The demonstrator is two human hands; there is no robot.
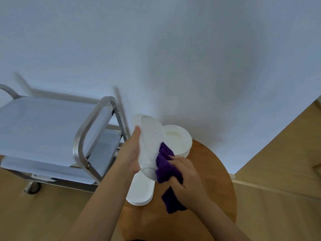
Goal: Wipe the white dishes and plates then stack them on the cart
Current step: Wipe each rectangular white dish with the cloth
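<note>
Dish (151, 145) tilted on edge above table (208, 171), held in my L hand (132, 153), thumb up along its rim. R hand (185, 178) grips purple cloth (166, 167) pressed to dish. Plates (180, 138) stacked behind, another dish (142, 190) below; cart (52, 129) left

No readable text, label, brand, number or sign appears on anything here.
</note>
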